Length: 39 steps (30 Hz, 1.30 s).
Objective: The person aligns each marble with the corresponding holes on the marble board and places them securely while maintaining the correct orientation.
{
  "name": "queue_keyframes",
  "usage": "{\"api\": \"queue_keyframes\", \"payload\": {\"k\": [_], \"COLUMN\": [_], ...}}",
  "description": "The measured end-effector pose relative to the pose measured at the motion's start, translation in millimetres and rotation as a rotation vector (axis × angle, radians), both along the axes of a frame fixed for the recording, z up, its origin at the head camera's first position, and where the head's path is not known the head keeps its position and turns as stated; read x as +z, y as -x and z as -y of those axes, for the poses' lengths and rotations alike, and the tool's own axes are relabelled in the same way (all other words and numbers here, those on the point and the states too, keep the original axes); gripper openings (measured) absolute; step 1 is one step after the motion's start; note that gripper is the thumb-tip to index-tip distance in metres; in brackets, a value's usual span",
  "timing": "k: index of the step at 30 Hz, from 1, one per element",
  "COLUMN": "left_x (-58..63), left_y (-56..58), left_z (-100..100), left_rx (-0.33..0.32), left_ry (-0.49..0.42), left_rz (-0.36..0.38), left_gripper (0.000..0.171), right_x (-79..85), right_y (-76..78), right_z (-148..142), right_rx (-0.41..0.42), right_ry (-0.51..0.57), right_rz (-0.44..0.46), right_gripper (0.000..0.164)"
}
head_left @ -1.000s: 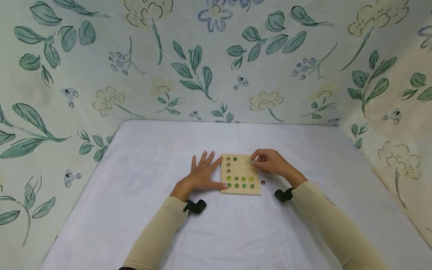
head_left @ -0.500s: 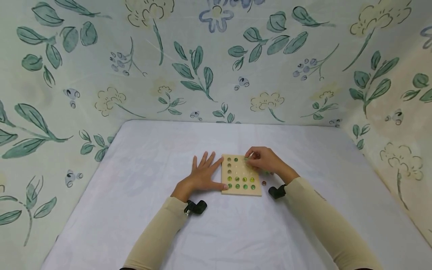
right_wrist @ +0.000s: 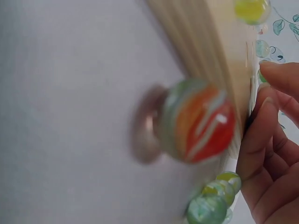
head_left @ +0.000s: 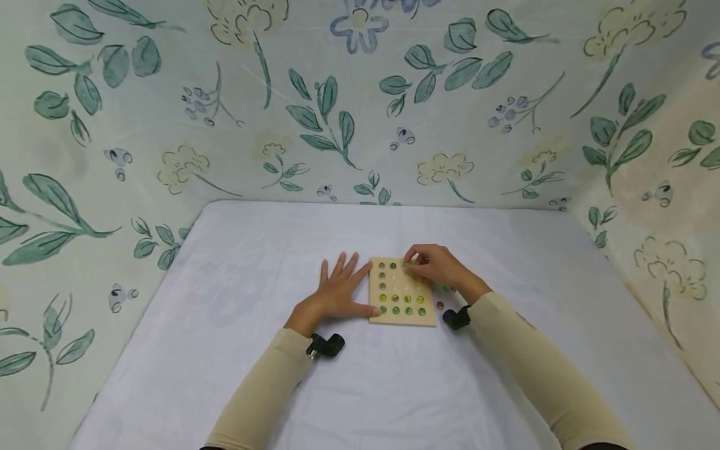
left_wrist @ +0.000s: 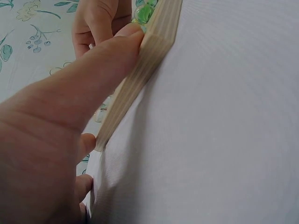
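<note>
A square pale wooden board [head_left: 402, 319] with rows of hollows lies on the white cloth. Green marbles [head_left: 396, 310] fill its near row, yellowish ones [head_left: 407, 299] the row behind, and more stand along the left column and far edge. My left hand [head_left: 333, 294] is spread flat at the board's left side, its thumb on the near left corner and forefinger at the far left corner. Over the far right part, my right hand [head_left: 435, 264] pinches a greenish marble [head_left: 407, 266] between thumb and forefinger, close above the far row. Its fingers hide the hollows there.
Just right of the board lies a red-orange swirled marble [right_wrist: 201, 123]. Several loose green and yellow marbles [right_wrist: 208, 209] sit beyond it, partly behind the right wrist. A floral fabric wall [head_left: 360, 125] rises behind the table.
My right hand has moved left along the board's far row, carrying the pinched marble, and uncovered loose green marbles beside the board. The left hand stays in place.
</note>
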<state>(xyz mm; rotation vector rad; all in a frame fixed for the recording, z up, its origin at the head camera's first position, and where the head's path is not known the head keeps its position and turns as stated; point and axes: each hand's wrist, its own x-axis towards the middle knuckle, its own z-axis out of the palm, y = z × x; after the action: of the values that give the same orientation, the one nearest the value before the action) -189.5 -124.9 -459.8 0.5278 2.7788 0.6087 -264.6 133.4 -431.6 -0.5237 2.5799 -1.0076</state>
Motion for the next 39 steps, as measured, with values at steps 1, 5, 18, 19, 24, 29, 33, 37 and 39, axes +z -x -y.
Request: {"api": "queue_keyframes", "payload": {"k": [1,5,18,19,24,29,33,37,39], "left_x": [0.0,-0.9,2.3,2.8,2.1,-0.5,-1.2,-1.3,-1.6], "left_y": [0.0,0.1,0.8,0.5,-1.2,-2.0,-1.2,0.0,0.4], "left_z": [0.3,0.9,0.7,0.6,0.0,-0.1,0.6,1.2,1.4], "left_rx": [0.001,0.004,-0.001,0.0,-0.007,-0.011,-0.015,-0.018,-0.018], "left_ry": [-0.002,-0.006,-0.006,-0.005,0.0,0.004,-0.003,-0.005,-0.008], "left_rz": [-0.001,-0.001,-0.009,-0.009,-0.007,-0.016,-0.022,-0.019,-0.016], "left_gripper": [0.108,0.108,0.107,0.107,0.107,0.107,0.107,0.108,0.109], "right_x": [-0.4,-2.7,-1.7,-1.5,-1.4,-2.8,-2.6,-1.2,-0.1], "right_y": [0.5,1.8,0.9,0.8,-1.1,-1.7,-0.5,0.8,1.0], "right_z": [0.6,1.8,1.3,1.3,-0.2,-1.4,-1.2,-1.1,-0.6], "right_rx": [0.0,-0.01,-0.039,-0.039,-0.033,-0.038,-0.041,-0.041,-0.039], "right_ry": [-0.006,-0.03,-0.015,-0.014,-0.024,-0.036,-0.047,-0.071,-0.083], "right_rz": [0.001,0.003,-0.002,-0.001,0.011,0.021,0.024,0.026,0.03], "right_gripper": [0.014,0.015,0.016,0.016,0.018,0.019,0.019,0.02,0.021]}}
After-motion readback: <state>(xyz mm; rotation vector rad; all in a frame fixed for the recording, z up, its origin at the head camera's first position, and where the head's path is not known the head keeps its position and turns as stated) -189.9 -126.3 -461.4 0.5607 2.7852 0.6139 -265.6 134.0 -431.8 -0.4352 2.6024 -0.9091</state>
